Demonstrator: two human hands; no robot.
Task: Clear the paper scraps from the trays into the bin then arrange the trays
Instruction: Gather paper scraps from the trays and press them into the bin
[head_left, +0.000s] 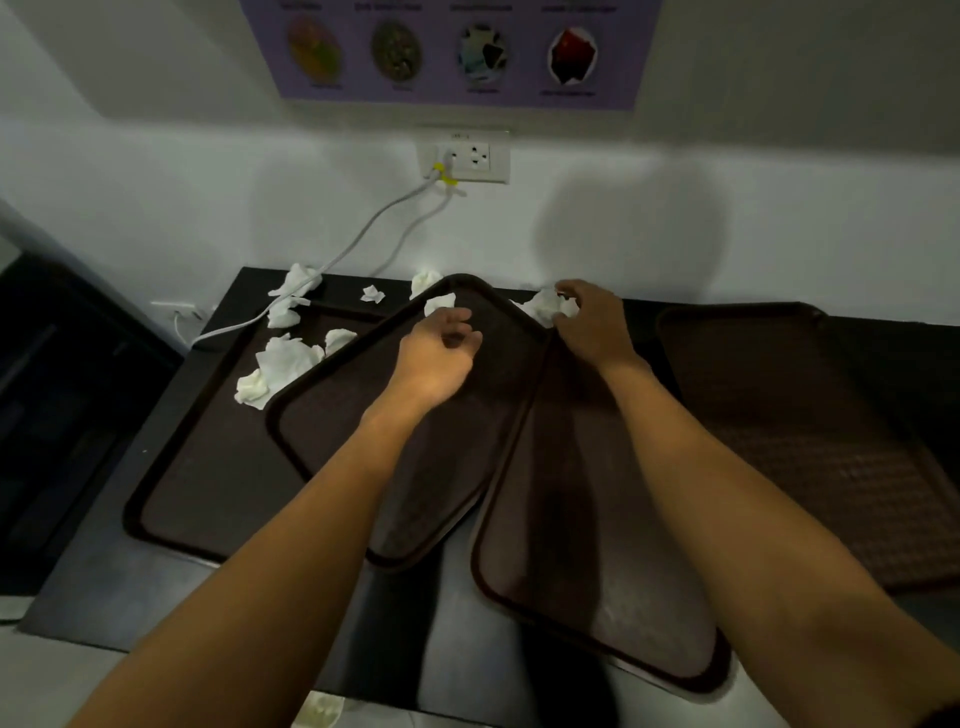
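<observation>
Right hand (589, 314) grips a paper scrap (543, 307); left hand (439, 358) (grip loosely curled, empty) hovers over a tray (337, 415).

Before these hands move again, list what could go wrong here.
1. The near dark brown plastic tray seems to overhang the black table's front edge; a forearm nudge could tip it off.
2. The white power cable lies across crumpled white paper scraps at the back left; grabbing them could tug the plug.
3. The right hand grips a paper wad beside the tilted middle tray; bumping it could scatter scraps.
</observation>
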